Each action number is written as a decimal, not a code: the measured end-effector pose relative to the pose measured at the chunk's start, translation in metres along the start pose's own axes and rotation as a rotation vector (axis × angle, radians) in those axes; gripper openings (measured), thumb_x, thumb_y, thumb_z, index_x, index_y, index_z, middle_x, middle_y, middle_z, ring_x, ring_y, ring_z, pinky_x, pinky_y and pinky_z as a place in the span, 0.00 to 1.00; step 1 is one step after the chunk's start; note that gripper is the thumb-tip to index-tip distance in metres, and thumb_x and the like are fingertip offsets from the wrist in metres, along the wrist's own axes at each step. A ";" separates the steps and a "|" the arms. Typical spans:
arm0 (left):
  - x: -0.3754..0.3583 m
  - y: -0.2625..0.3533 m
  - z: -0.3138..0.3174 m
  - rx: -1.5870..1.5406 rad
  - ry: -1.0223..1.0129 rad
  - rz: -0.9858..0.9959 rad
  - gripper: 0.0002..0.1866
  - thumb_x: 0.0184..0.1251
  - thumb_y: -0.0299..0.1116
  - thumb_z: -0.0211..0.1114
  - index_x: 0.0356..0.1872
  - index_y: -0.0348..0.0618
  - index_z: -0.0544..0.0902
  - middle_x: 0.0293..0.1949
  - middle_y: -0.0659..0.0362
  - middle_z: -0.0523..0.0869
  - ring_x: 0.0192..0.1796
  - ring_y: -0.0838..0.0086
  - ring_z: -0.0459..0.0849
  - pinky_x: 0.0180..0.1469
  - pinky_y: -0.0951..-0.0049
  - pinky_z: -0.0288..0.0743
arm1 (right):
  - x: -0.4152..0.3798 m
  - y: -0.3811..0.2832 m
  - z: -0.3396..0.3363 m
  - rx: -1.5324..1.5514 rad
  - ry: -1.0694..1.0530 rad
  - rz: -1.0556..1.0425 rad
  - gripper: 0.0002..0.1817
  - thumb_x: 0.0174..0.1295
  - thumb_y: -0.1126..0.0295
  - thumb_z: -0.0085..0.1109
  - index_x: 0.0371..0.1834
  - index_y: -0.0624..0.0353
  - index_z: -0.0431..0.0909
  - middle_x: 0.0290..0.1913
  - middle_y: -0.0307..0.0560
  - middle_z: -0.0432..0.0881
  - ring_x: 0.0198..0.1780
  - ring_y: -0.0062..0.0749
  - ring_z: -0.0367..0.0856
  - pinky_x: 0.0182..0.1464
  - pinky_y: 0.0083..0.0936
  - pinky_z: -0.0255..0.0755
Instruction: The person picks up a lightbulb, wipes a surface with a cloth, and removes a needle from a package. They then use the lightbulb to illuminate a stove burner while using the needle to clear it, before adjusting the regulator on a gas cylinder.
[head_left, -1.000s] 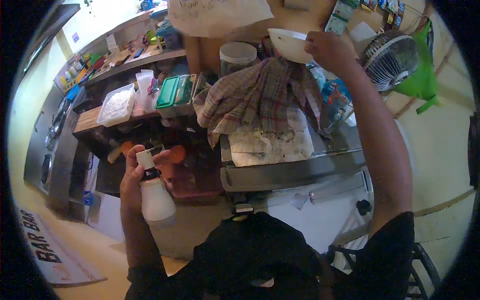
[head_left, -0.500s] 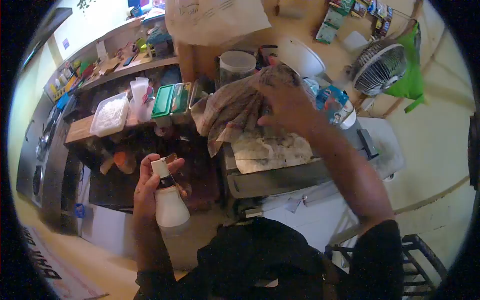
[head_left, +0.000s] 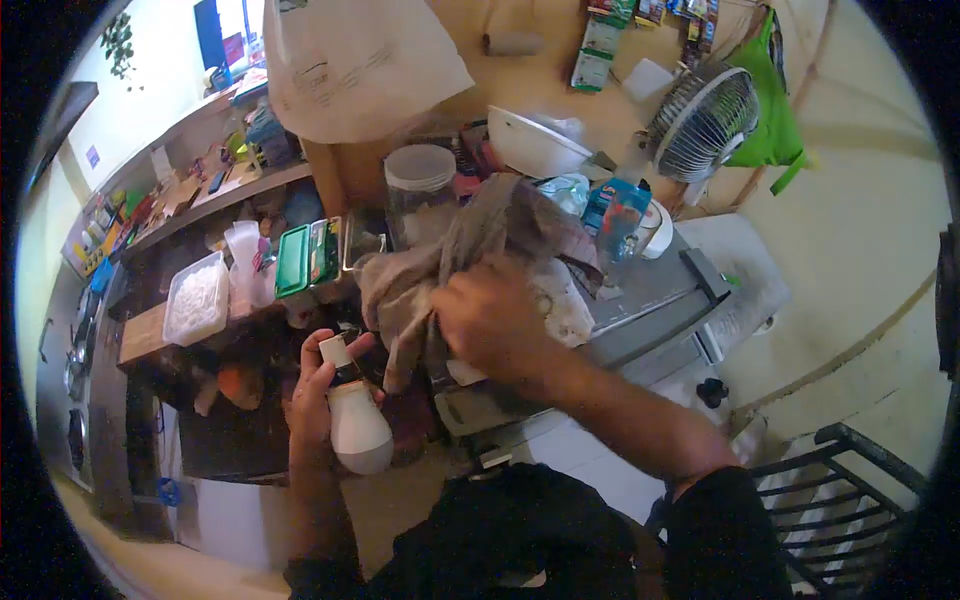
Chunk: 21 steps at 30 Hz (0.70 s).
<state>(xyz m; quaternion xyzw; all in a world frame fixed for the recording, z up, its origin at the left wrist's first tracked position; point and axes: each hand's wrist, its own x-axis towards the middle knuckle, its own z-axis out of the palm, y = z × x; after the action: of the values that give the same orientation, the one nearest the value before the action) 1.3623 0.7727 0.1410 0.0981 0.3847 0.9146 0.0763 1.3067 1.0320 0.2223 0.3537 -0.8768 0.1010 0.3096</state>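
My left hand (head_left: 312, 390) is closed around the neck of a white light bulb (head_left: 360, 430), its rounded end pointing down toward me. A pale block-shaped fitting (head_left: 336, 350) sits at the bulb's upper end, near my thumb and fingers. My right hand (head_left: 490, 315) is closed on a crumpled brownish cloth (head_left: 500, 225), pinching its near folds; the fingertips are partly hidden. The cloth lies bunched over a grey-topped unit (head_left: 640, 310), and a stained pale sheet (head_left: 565, 305) shows beneath it.
Behind the cloth stand a clear jar (head_left: 420, 180) and a white bowl (head_left: 535, 145). A fan (head_left: 705, 120) is at the back right, near a blue packet (head_left: 615, 210). Leftward are a green-lidded box (head_left: 293, 262) and a white-filled tub (head_left: 197, 300). A black rack (head_left: 830, 490) stands lower right.
My right hand has come down and nearer, from above the cloth to gripping its near folds. The cloth is more bunched up. My left hand still holds the bulb; the whole view has shifted.
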 end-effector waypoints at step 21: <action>-0.026 0.014 -0.015 0.094 0.097 0.085 0.24 0.69 0.32 0.55 0.64 0.52 0.60 0.68 0.38 0.67 0.36 0.50 0.86 0.36 0.55 0.84 | -0.062 0.019 -0.094 0.147 -0.411 0.330 0.46 0.50 0.59 0.67 0.74 0.51 0.58 0.46 0.64 0.81 0.48 0.58 0.82 0.48 0.46 0.79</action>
<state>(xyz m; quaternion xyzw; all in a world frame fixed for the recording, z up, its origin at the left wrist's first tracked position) 1.3829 0.7476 0.1375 0.0733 0.4261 0.9016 0.0139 1.3725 1.1177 0.2597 0.2408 -0.9573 0.1393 0.0782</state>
